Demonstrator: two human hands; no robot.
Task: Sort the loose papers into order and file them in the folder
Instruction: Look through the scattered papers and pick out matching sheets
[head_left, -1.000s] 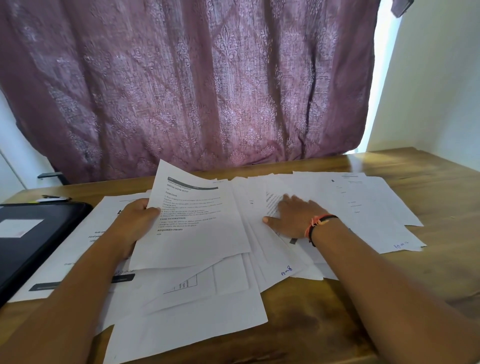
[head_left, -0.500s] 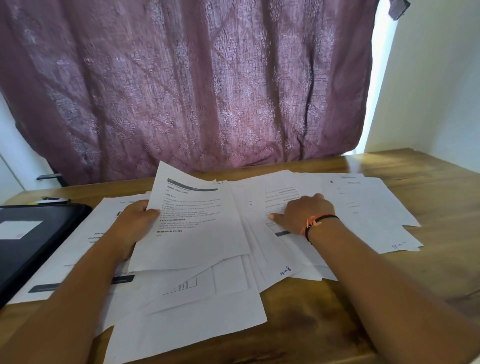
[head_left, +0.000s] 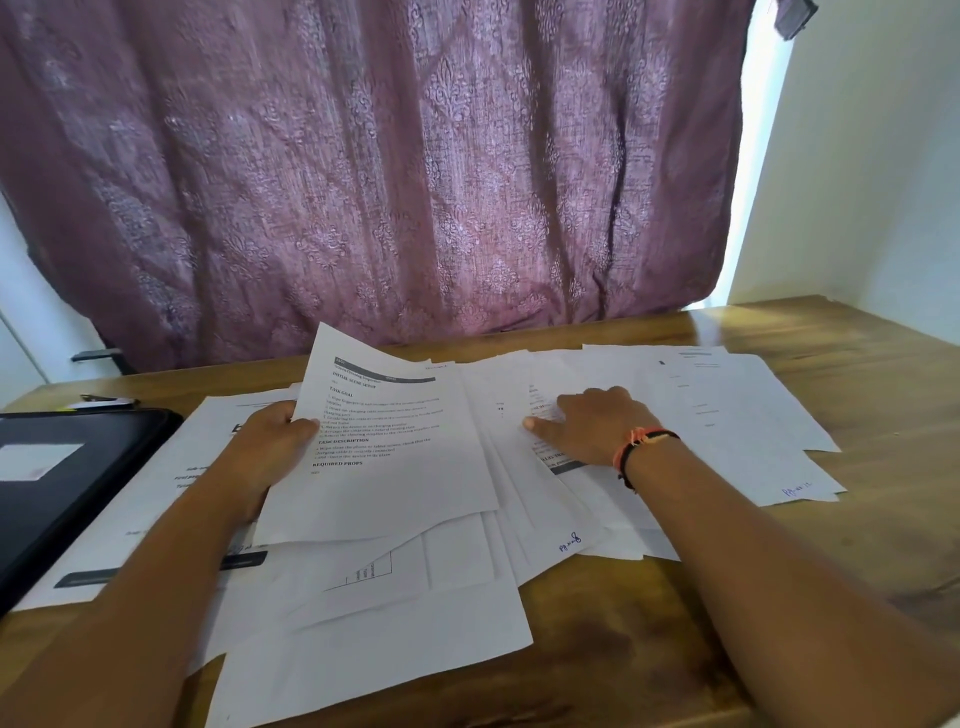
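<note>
White printed sheet (head_left: 395, 467) pinched at its left edge by left hand (head_left: 270, 452). Right hand (head_left: 592, 426) rests on loose papers (head_left: 727, 415), fingers bent; grip cannot be told.

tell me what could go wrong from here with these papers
1. The left hand grips the sheet by one edge; lifted like that, it may bend or slip.
2. The right hand sits with curled fingers on the fanned papers; pulling one out may drag its neighbours askew.
3. Few handwritten page marks show; the rest are covered or unreadable, so pages may get misordered.
</note>
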